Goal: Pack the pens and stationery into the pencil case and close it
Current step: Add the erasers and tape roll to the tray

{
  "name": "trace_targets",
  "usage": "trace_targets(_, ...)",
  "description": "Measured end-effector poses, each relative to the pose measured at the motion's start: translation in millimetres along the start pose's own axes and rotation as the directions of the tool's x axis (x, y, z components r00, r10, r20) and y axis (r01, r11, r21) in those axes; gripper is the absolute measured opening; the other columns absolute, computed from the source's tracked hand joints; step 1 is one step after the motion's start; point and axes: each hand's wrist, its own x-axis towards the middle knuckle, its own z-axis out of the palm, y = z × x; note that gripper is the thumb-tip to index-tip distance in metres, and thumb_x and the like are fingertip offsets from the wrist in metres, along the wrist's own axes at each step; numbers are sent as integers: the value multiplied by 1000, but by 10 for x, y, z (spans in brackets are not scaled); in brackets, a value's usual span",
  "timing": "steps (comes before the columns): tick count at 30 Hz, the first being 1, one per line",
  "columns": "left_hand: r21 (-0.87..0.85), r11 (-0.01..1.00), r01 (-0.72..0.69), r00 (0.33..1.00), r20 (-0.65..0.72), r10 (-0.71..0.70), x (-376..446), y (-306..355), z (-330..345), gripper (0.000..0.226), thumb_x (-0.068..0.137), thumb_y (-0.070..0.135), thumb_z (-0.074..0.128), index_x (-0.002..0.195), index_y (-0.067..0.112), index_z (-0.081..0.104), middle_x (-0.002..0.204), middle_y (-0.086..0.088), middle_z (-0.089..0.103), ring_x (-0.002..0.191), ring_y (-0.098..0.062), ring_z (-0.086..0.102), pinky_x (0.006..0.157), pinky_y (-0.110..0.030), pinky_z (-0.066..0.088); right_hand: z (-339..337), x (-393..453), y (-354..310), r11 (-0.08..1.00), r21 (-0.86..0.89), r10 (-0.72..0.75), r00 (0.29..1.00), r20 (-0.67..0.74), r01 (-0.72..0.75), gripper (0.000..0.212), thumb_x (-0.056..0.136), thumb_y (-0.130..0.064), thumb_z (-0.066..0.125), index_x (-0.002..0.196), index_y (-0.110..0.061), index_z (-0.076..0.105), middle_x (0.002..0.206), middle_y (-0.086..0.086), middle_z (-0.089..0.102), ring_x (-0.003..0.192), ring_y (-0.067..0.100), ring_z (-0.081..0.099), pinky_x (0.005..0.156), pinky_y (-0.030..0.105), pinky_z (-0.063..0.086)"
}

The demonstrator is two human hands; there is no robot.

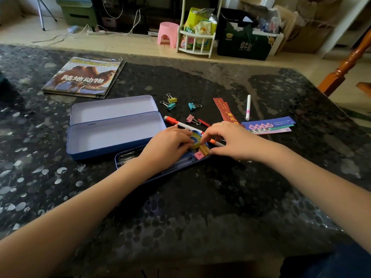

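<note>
A blue tin pencil case (112, 137) lies open on the dark table, its two upper trays bare. Its lowest tray (160, 173) sits nearest me with several pens inside. Both hands are over that tray's right end. My left hand (168, 146) and my right hand (226, 139) pinch a yellow tape roll (195, 139) between their fingertips. A pink eraser (199, 155) and a small yellow block (204, 150) lie below the roll. An orange-capped pen (172, 121), a white pen (248, 107), several binder clips (170, 106) and paper bookmarks (269, 126) lie loose beyond.
A magazine (84, 77) rests at the table's back left. Beyond the far edge, on the floor, stand a pink stool (167, 33), a white rack (197, 39) of snack bags and a dark carton (245, 44). A wooden chair leg (349, 63) rises at right.
</note>
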Motion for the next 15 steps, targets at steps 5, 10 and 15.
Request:
trace_targets(5,-17,1000,-27,997,-73,25,-49,20,-23,23,90,22,58,108,17,70,123,0,64,112,-13,57,93,-31,49,43,-15,-21,1000,15,-1,999,-33,1,27,84,-27,69,110,-28,65,105,-14,57,99,3,47,83,22,37)
trace_targets(10,59,973,-225,970,-84,229,-180,141,6,32,86,34,50,83,17,77,88,3,75,80,-14,68,86,-37,54,37,-18,-17,1000,24,4,1000,-31,-3,26,84,-23,69,108,-29,66,107,-13,62,97,3,46,80,21,35)
trace_targets(15,81,977,-197,973,-105,205,-193,187,-15,39,85,39,45,80,19,78,84,4,75,76,-14,69,72,-33,57,23,-30,-28,999,36,7,1000,-12,-7,25,84,-20,69,108,-29,66,103,-15,56,96,2,48,75,15,36)
